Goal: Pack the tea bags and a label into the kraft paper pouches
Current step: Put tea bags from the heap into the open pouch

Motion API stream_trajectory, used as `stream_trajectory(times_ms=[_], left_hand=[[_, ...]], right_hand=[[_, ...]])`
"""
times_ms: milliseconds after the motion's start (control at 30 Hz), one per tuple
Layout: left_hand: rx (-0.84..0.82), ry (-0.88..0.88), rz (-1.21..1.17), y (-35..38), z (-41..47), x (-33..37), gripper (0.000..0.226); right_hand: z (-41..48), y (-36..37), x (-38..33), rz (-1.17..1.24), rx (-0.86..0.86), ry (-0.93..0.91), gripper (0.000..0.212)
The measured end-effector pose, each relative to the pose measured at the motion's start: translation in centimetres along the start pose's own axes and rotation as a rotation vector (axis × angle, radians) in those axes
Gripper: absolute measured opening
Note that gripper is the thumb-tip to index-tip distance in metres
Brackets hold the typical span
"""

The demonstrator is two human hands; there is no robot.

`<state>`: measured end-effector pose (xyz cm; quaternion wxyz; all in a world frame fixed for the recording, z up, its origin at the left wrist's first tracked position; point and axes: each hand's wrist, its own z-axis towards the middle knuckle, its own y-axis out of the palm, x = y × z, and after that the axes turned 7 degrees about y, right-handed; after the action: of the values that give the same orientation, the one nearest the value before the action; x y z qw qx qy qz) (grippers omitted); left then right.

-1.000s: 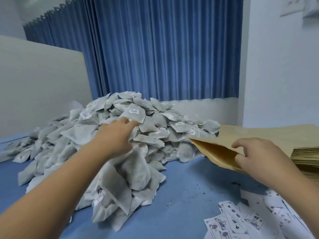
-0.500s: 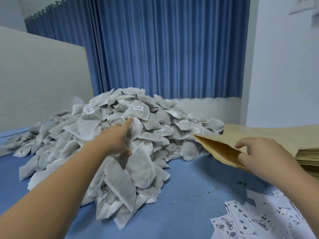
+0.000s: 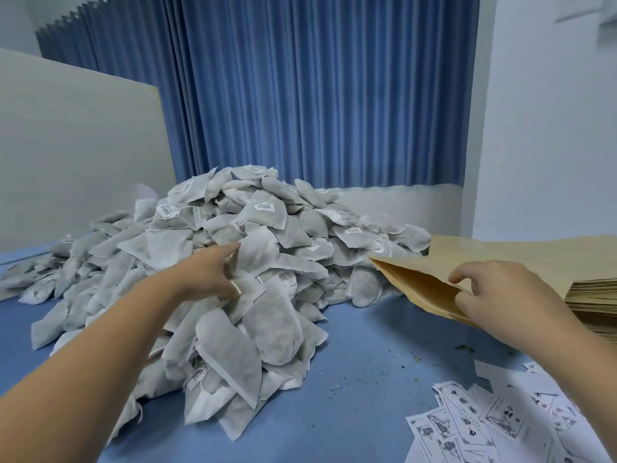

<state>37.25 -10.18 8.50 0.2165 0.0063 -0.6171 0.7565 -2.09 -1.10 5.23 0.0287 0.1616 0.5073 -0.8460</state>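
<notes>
Left fingers (image 3: 227,252) above tea bag (image 3: 258,253), thumb (image 3: 233,290) below.

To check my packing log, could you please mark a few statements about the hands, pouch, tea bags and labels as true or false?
1. The right hand holds a kraft pouch with its mouth open toward the tea bag pile. True.
2. The left hand is lifting a label. False: it touches the tea bag pile, and the labels lie at the near right.
3. The pouch stack sits left of the pile. False: it is on the right.
4. The labels lie on the blue table. True.
</notes>
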Motion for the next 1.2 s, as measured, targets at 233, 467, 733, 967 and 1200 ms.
stream_trajectory(times_ms=[233, 467, 733, 967, 1200], left_hand=[[0.111, 0.02, 0.056, 0.3, 0.4, -0.2, 0.095], [0.248, 0.145, 0.031, -0.1, 0.0, 1.1, 0.054], [0.556, 0.366, -0.159, -1.4, -0.4, 5.3, 0.057], [0.661, 0.685, -0.188, 3.1, -2.2, 13.1, 0.06], [0.841, 0.753, -0.276, 7.4, -2.2, 19.1, 0.046]], right_hand=[[0.0, 0.0, 0.0, -0.004, -0.002, -0.006, 0.03], [0.2, 0.1, 0.2, -0.011, -0.012, -0.002, 0.031], [0.5, -0.8, 0.6, 0.035, 0.012, 0.021, 0.029], [0.4, -1.7, 0.8, 0.076, 0.005, 0.049, 0.021], [0.3, -2.5, 0.9, 0.194, -0.048, 0.046, 0.022]])
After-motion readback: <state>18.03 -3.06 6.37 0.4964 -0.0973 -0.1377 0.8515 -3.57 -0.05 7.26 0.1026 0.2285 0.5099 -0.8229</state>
